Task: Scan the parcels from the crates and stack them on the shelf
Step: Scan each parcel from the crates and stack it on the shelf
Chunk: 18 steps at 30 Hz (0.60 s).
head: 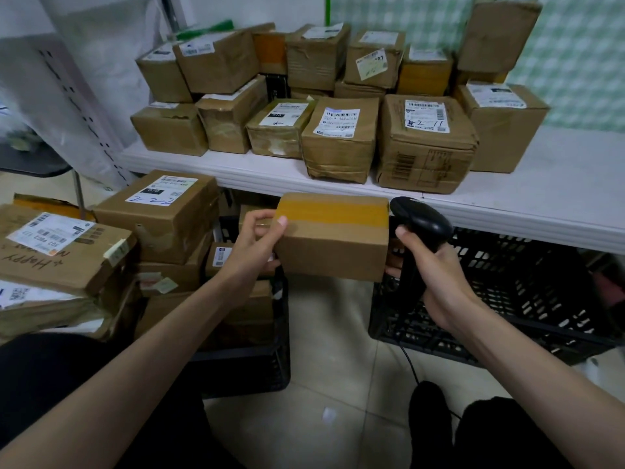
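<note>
Left hand (257,237) grips the brown cardboard parcel's (333,236) left end, long axis level, while right hand (436,272) clasps the black handheld scanner (419,231) just beside its right end.

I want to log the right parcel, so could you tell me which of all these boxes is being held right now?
The plain box with yellow tape, gripped by the left hand below the shelf edge; every other box rests on the shelf or in piles.

Pale tiled floor (324,333), green-checked wall covering (575,62), white perforated upright (77,106) at left.
</note>
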Motion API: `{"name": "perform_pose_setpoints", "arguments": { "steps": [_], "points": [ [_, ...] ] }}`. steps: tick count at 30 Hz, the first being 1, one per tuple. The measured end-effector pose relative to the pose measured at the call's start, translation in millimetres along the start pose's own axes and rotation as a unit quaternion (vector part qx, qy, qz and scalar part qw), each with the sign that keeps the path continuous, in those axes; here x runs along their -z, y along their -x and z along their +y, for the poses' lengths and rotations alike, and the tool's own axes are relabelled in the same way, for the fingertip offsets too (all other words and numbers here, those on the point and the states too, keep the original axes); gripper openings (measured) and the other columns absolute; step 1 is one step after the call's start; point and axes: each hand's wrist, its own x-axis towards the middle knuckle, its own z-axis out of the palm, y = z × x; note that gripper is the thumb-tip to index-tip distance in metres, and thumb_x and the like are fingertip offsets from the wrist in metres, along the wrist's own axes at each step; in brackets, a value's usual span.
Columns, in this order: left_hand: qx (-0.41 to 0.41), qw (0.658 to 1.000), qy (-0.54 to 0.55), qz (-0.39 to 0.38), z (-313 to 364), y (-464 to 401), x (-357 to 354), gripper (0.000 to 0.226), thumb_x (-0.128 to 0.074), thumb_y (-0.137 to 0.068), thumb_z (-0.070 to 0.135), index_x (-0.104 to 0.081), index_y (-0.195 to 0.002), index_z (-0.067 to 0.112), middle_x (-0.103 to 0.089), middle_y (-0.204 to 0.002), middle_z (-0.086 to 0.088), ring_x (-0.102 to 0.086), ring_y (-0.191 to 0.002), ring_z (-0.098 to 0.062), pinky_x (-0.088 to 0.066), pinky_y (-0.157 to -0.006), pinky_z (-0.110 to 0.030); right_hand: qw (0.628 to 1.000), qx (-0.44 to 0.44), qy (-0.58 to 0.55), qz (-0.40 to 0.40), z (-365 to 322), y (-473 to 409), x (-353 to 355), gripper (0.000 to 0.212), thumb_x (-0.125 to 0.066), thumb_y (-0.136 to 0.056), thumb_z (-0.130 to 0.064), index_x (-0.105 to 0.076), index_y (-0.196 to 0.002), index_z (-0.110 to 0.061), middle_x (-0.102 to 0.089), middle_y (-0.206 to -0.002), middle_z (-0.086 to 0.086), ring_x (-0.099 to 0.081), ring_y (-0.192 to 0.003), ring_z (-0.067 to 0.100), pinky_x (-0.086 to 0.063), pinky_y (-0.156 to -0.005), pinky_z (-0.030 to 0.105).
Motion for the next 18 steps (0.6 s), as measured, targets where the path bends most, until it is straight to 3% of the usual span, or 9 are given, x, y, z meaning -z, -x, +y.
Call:
{"name": "perform_pose_setpoints", "arguments": {
  "steps": [4,8,11,14,18],
  "points": [
    [-0.010,1.000,-0.006,0.010,1.5,-4.1,5.5,0.028,-0.055,-0.105,0.026,-0.049,-0.131,0.019,-0.054,-0.124,-0.006,-0.057,-0.122,-0.025,-0.056,-0.099,-0.043,1.000,-0.018,-0.020,0.001,-0.9,3.2,-1.6,0.025,-0.063,-0.100,-0.024,-0.068,-0.124,-0.020,-0.076,-0.116,0.006,-0.072,-0.110,0.026,-0.056,-0.099,0.050],
    [-0.011,0.999,-0.032,-0.041,3.6,-5.1,10.3,0.055,-0.059,-0.101,0.006,-0.042,-0.149,0.027,-0.053,-0.122,-0.004,-0.056,-0.119,-0.022,-0.052,-0.099,-0.037,0.998,-0.042,-0.049,0.022,-5.5,2.6,2.6,0.024,-0.064,-0.099,-0.027,-0.068,-0.119,-0.015,-0.074,-0.116,0.019,-0.071,-0.109,0.035,-0.053,-0.102,0.054],
    [-0.031,0.996,-0.049,-0.061,0.8,-2.9,10.1,0.063,-0.063,-0.094,-0.005,-0.041,-0.146,0.023,-0.052,-0.128,-0.003,-0.056,-0.121,-0.024,-0.056,-0.088,-0.032,0.998,-0.038,-0.050,0.030,-7.7,4.2,2.9,0.028,-0.064,-0.099,-0.026,-0.067,-0.124,-0.015,-0.074,-0.117,0.015,-0.072,-0.109,0.031,-0.057,-0.098,0.049],
    [-0.029,0.997,-0.035,-0.059,2.5,-1.4,7.1,0.055,-0.076,-0.090,0.016,-0.041,-0.133,0.017,-0.056,-0.131,-0.001,-0.057,-0.119,-0.023,-0.054,-0.084,-0.029,0.999,-0.027,-0.028,0.023,-4.1,7.0,0.9,0.025,-0.065,-0.099,-0.023,-0.069,-0.123,-0.018,-0.077,-0.113,0.004,-0.073,-0.106,0.021,-0.059,-0.093,0.042],
    [0.016,0.998,-0.006,-0.054,5.1,-2.5,5.4,0.078,-0.080,-0.077,0.056,-0.046,-0.139,0.024,-0.055,-0.136,0.000,-0.055,-0.123,-0.020,-0.050,-0.092,-0.032,0.999,-0.023,-0.004,0.025,-0.2,8.3,-1.7,0.024,-0.068,-0.096,-0.016,-0.069,-0.120,-0.017,-0.077,-0.112,0.001,-0.074,-0.100,0.011,-0.057,-0.094,0.037]
  ]
}}
